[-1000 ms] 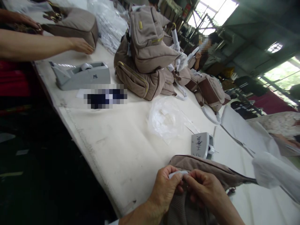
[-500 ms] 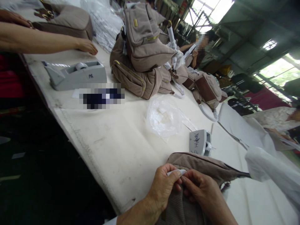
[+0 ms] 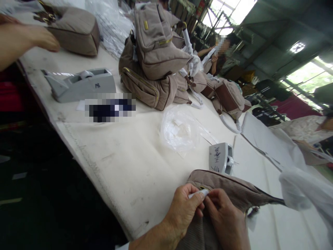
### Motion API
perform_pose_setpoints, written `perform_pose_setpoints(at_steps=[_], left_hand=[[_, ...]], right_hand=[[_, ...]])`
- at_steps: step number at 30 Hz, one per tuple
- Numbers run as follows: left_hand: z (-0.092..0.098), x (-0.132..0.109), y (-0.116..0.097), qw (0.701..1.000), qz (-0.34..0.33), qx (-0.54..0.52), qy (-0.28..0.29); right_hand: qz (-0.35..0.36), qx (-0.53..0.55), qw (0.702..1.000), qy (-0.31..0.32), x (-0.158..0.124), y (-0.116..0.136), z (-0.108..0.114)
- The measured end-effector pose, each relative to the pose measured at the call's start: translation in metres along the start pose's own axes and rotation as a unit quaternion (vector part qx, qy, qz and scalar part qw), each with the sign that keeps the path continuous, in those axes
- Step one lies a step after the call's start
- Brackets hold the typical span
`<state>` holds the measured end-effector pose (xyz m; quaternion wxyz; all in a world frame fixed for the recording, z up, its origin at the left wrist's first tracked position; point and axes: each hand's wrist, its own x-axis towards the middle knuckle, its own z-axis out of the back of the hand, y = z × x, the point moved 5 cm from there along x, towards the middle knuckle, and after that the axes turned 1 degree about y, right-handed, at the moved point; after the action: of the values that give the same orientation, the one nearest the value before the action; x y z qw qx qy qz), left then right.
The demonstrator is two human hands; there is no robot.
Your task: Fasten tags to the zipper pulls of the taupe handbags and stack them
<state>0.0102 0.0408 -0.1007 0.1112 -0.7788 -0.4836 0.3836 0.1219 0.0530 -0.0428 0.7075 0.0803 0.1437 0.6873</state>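
A taupe corduroy bag [image 3: 221, 178] lies at the table's near side, under both hands. My left hand [image 3: 179, 211] pinches a small white wrapping strip [image 3: 199, 193] between thumb and fingers, just above the bag. Closed at the strip's right end is my right hand [image 3: 227, 217], its thumb and fingertips pressed together there. A bit of gold-coloured metal [image 3: 203, 188] shows behind the strip. What the strip covers is hidden by my fingers.
Beyond the bag stand a grey tape dispenser [image 3: 217, 158] and a clear plastic bag [image 3: 178, 130] with white pieces. Another tape dispenser [image 3: 85, 85] sits left of piled taupe backpacks [image 3: 156, 55]. A co-worker's arm [image 3: 23, 40] reaches in at upper left. Translucent sheeting [image 3: 299, 189] lies right.
My hands stay pinched at the white strip, with the right hand turned slightly more upright. The co-worker's arm has drawn back to the left. The view has shifted a little.
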Motion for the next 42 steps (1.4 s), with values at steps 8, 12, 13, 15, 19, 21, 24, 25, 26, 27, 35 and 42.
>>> perform_pose_setpoints(at_steps=[8, 12, 13, 15, 19, 21, 24, 25, 26, 27, 35, 42], left_hand=[[0.000, 0.000, 0.001, 0.999, 0.008, -0.027, -0.016], [0.004, 0.003, -0.001, 0.999, 0.006, -0.043, -0.025], [0.004, 0.003, -0.001, 0.999, 0.007, -0.046, -0.024], [0.002, 0.003, -0.001, 0.999, 0.007, -0.046, -0.017], [0.000, 0.001, 0.000, 1.000, -0.015, 0.016, 0.001], [0.002, 0.000, 0.001, 0.998, -0.032, 0.063, 0.003], [0.005, -0.002, -0.003, 0.989, -0.083, 0.125, 0.013], [0.007, -0.003, -0.006, 0.983, -0.106, 0.149, 0.015], [0.007, -0.004, -0.009, 0.976, -0.129, 0.175, 0.015], [0.008, -0.006, -0.012, 0.968, -0.149, 0.202, 0.011], [0.006, -0.008, -0.019, 0.930, -0.204, 0.306, 0.003], [0.008, -0.006, -0.021, 0.937, -0.178, 0.300, 0.000]], right_hand=[[0.060, -0.007, 0.998, -0.006, -0.001, 0.006, 0.009], [0.200, -0.007, 0.979, -0.045, -0.012, 0.001, 0.015], [0.230, -0.010, 0.972, -0.055, -0.015, -0.001, 0.015], [0.257, -0.018, 0.964, -0.062, -0.017, -0.004, 0.012], [0.266, -0.074, 0.961, -0.021, -0.014, 0.000, 0.005], [0.274, -0.102, 0.956, 0.021, -0.008, 0.006, 0.007], [0.299, -0.073, 0.950, 0.045, 0.007, 0.019, 0.025], [0.304, -0.053, 0.950, 0.040, 0.014, 0.024, 0.033], [0.302, -0.038, 0.952, 0.042, 0.022, 0.029, 0.040], [0.294, -0.031, 0.954, 0.059, 0.031, 0.033, 0.044], [0.211, 0.005, 0.903, 0.375, 0.071, 0.059, 0.025], [0.167, 0.034, 0.902, 0.397, 0.077, 0.057, 0.012]])
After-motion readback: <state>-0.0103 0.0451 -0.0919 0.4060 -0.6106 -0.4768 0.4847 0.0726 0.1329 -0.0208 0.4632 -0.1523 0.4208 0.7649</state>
